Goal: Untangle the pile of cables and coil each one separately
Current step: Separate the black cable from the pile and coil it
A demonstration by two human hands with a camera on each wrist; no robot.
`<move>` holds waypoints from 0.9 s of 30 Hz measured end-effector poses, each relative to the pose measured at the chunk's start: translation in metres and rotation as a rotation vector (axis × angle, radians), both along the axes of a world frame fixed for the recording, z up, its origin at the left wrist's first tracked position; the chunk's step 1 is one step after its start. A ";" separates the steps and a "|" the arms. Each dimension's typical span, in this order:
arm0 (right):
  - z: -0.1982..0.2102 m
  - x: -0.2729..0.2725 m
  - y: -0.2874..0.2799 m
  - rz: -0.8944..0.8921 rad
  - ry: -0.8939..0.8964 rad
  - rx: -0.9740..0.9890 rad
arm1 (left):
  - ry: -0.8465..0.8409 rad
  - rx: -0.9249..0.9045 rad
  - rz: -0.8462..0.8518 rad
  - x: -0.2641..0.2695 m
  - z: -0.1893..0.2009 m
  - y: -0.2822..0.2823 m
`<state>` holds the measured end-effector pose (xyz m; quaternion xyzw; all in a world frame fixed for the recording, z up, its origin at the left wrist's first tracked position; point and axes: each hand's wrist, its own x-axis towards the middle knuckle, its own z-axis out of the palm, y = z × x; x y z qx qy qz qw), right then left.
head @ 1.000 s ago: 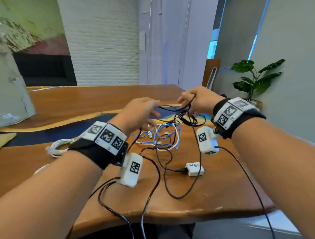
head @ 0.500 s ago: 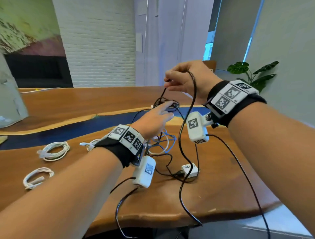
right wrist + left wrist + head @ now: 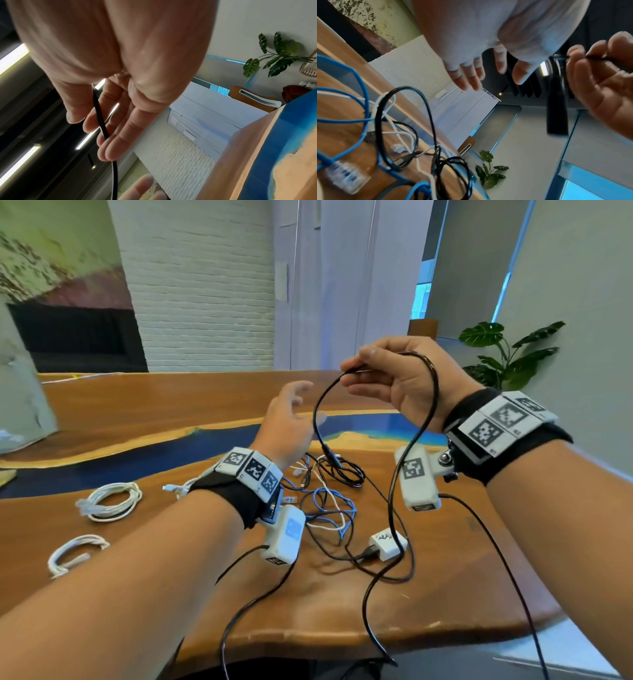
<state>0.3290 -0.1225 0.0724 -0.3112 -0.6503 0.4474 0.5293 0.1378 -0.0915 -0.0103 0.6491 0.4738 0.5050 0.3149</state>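
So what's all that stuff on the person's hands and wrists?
Both hands, left and right, are bare, with no sleeves. Each wrist wears a black band carrying white blocks with black square patterns, and a small white camera box trailing a thin black wire.

Near edge: bare counter (image 3: 342,604) crossed only by the black cable (image 3: 394,529)
Centre: tangle (image 3: 329,501) and white adapter (image 3: 388,543) block the way
Left side: two white coils (image 3: 109,501) with open wood between them
Far side: open counter
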 end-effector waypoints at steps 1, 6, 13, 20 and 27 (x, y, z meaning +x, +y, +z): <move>-0.004 0.000 0.000 -0.006 -0.012 -0.003 | -0.063 0.008 -0.035 0.000 0.004 -0.004; -0.023 0.000 0.000 0.003 -0.020 -0.005 | -0.493 -0.302 -0.342 -0.011 0.021 -0.025; -0.033 0.000 -0.020 0.090 0.008 -0.283 | -0.237 -0.148 -0.122 -0.040 0.024 -0.029; -0.043 0.001 -0.025 -0.115 -0.341 -0.160 | -0.136 -0.168 -0.225 -0.048 0.026 -0.051; -0.059 -0.018 -0.027 -0.210 -0.345 0.020 | -0.891 -0.242 -0.576 -0.040 0.042 -0.078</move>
